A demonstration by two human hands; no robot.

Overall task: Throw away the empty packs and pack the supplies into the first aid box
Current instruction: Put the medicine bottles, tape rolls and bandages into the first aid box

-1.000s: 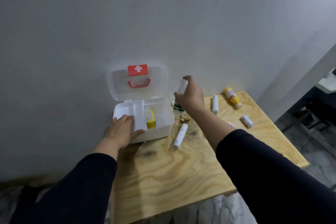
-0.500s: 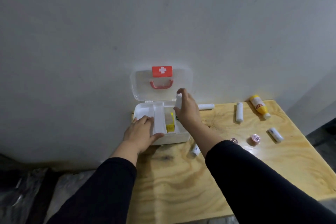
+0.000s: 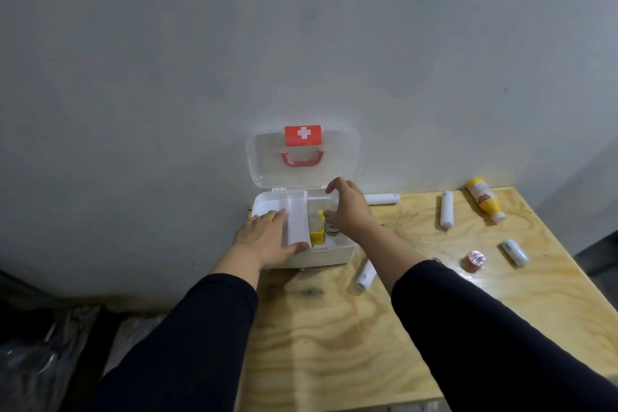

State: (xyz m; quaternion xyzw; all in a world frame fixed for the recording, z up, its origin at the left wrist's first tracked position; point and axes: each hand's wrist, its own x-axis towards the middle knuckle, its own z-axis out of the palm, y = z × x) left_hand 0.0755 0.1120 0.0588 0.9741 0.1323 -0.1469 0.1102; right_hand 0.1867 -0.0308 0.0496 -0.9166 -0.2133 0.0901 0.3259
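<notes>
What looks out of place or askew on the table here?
Nothing is spilled or broken. The yellow bottle lies on its side near the wall, and white tubes lie scattered around the open first aid box, not yet packed.

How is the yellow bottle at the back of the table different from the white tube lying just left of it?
The yellow bottle is yellow with a white cap and a printed label; the white tube is plain white all over. The yellow bottle looks thicker and tapers towards its cap, while the white tube is slim and even along its length. The bottle lies slanted; the tube lies nearly straight, pointing at the wall. Both lie on their sides on the wooden table, outside the first aid box.
</notes>
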